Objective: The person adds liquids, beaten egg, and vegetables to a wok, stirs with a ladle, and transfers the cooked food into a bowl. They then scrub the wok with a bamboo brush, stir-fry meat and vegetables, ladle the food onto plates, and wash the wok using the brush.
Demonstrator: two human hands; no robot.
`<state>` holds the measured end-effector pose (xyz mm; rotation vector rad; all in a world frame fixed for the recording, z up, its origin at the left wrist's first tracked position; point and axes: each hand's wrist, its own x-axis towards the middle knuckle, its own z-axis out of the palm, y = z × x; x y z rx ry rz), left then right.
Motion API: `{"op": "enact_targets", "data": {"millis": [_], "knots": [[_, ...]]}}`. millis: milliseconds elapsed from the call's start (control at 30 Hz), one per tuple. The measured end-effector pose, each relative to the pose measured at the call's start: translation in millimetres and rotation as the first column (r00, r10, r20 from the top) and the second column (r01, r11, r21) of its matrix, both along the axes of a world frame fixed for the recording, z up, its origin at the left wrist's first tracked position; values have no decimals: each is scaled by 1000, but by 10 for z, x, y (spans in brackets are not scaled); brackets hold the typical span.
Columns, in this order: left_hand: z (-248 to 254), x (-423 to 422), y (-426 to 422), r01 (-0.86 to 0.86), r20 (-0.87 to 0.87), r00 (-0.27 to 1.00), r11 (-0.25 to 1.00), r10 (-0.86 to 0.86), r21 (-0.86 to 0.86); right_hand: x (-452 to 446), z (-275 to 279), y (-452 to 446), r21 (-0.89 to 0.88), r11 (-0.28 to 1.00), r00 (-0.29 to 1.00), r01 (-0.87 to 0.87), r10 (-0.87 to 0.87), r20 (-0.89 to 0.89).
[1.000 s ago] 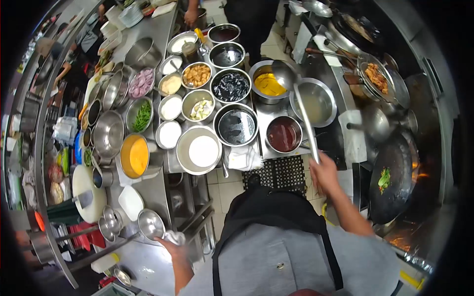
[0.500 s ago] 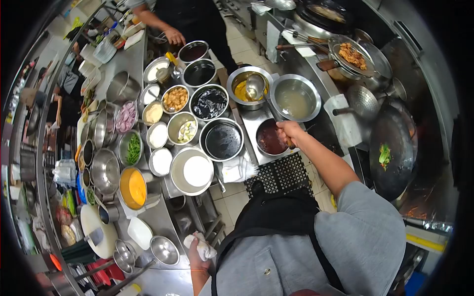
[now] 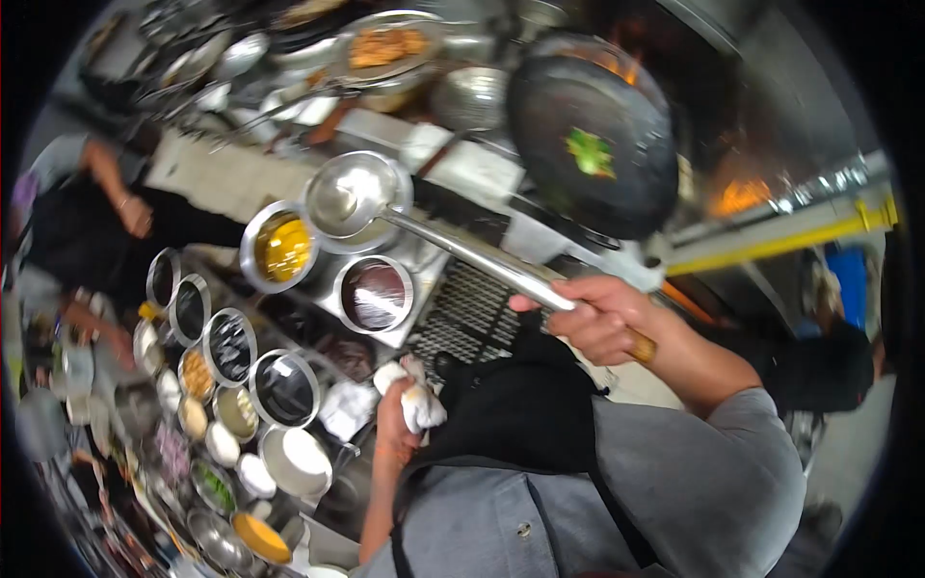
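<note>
My right hand [image 3: 605, 320] is wrapped round the long metal handle of a ladle [image 3: 472, 254]. The ladle's bowl reaches out to the left, above the rim of the water pot [image 3: 400, 178]; whether it holds liquid is unclear through the blur. Below the handle stands a pot of dark red liquid [image 3: 376, 294]. My left hand [image 3: 395, 414] clutches a crumpled white cloth [image 3: 422, 405] near my apron. Ahead on the right a black wok [image 3: 549, 111] tilts toward me, with green leaves [image 3: 590, 152] inside.
Flames [image 3: 742, 196] show at the stove, beside a yellow pipe [image 3: 780, 248]. A pot with yellow liquid [image 3: 286, 248] and several sauce pots stand left. A strainer of fried food [image 3: 385, 48] lies at the back. Another person's hand [image 3: 135, 214] is at far left; someone in dark clothing [image 3: 809, 380] is behind right.
My view has swung right toward the wok. The ladle has come up out of the yellow pot area, and my right hand has moved off the red pot. My left hand still holds the cloth.
</note>
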<state>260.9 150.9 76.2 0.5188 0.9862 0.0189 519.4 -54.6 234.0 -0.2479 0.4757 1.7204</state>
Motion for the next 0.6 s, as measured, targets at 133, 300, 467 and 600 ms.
{"op": "enact_targets", "data": {"millis": [133, 300, 467, 600], "knots": [[101, 1145, -433, 248, 128, 965, 955, -229, -162, 288, 706, -1030, -223, 969, 975, 109, -61, 213], [298, 2148, -855, 443, 207, 888, 886, -411, -140, 740, 685, -1595, -496, 786, 425, 368, 333, 842], [329, 2537, -1067, 463, 189, 884, 859, -428, -221, 1445, -160, -1933, -529, 664, 174, 529, 525, 833], [551, 2532, -714, 286, 212, 930, 954, -300, 91, 1382, -225, -2025, -627, 544, 148, 559, 678, 720]]}}
